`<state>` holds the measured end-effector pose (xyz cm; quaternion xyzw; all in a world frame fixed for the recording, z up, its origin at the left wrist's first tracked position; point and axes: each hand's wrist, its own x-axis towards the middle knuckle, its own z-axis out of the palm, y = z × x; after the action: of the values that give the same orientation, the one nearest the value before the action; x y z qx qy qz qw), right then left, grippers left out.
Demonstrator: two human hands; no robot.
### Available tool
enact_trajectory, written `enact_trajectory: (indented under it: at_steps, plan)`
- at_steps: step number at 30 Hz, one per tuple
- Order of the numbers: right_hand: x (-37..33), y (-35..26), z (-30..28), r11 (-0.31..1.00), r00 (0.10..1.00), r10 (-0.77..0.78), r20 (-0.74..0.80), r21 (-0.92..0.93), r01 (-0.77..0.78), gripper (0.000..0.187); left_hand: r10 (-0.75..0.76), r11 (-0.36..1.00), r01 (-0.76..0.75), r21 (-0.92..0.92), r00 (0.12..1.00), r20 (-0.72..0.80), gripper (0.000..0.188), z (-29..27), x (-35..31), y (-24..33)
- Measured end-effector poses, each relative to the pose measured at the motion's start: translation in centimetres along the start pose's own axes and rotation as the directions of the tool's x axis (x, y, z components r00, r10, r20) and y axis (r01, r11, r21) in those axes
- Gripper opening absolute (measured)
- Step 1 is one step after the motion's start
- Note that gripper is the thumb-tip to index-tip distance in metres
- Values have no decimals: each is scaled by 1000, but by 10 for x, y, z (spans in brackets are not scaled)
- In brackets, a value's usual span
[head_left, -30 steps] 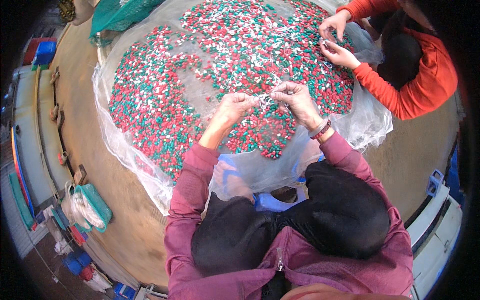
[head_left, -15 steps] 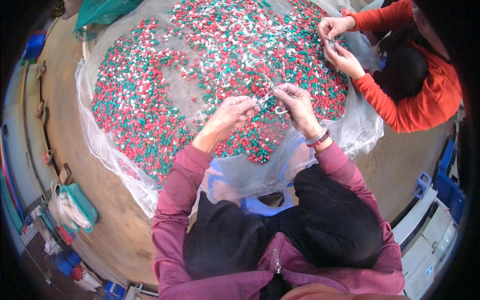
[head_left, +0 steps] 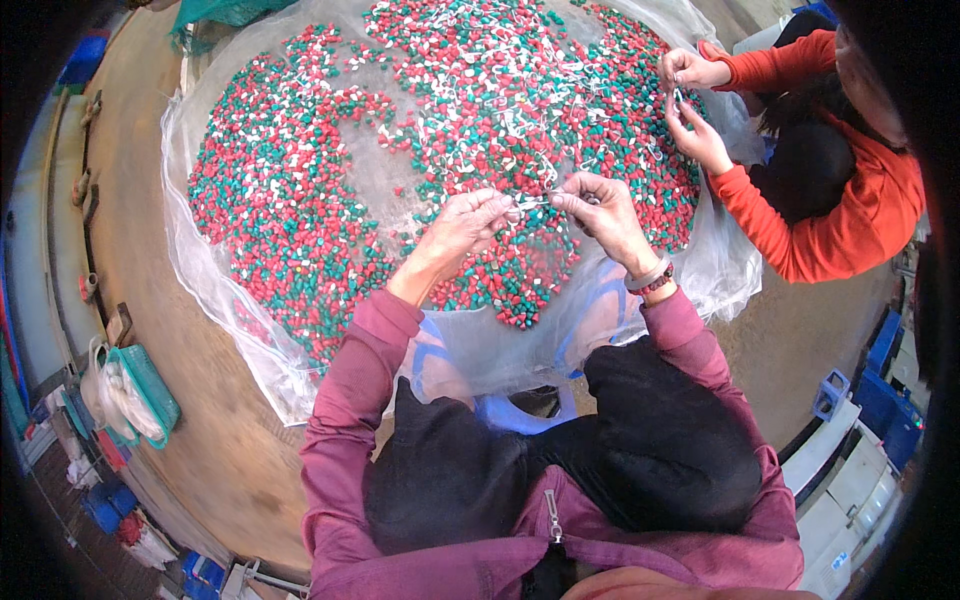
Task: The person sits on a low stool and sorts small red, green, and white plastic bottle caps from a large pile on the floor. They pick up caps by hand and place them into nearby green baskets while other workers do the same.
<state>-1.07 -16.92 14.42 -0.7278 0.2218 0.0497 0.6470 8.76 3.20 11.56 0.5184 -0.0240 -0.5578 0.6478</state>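
Together, left hand (head_left: 465, 222) and right hand (head_left: 606, 217) in tight pinches on white pieces (head_left: 524, 205) above a multicoloured pile (head_left: 285, 190).

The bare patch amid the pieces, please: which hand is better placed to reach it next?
Probably the left hand: it is nearer the bare patch than the right hand, though both pinch small whitish pieces.

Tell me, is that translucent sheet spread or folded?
Spread: the translucent sheet lies wide under the red, green and white pieces, crumpled at its edges.
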Motion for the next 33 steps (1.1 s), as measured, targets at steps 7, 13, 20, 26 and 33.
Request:
enact_trajectory:
  at_steps: [7, 13, 20, 26, 33]
  plan:
    - [-1, 1, 8, 954, 993, 12, -115, 300, 23, 9, 29, 994, -12, -112, 987, 157, 19, -2, 6, 3]
    - [-4, 0, 4, 973, 994, -42, -105, 220, 64, 7, 13, 995, 1, -104, 991, 130, 18, -3, 4, 4]
    - [-8, 15, 15, 730, 820, -565, 91, -408, 549, 12, 44, 998, -35, -60, 986, 159, 22, 17, -7, 4]
    - [-4, 18, -4, 928, 983, 132, 130, 333, -169, 11, 130, 989, -121, -82, 985, 117, 23, 17, -12, 19]
    - [1, 57, 7, 170, 895, -88, 437, 892, -419, 16, 287, 856, -330, 398, 944, 165, 28, 7, -19, 26]
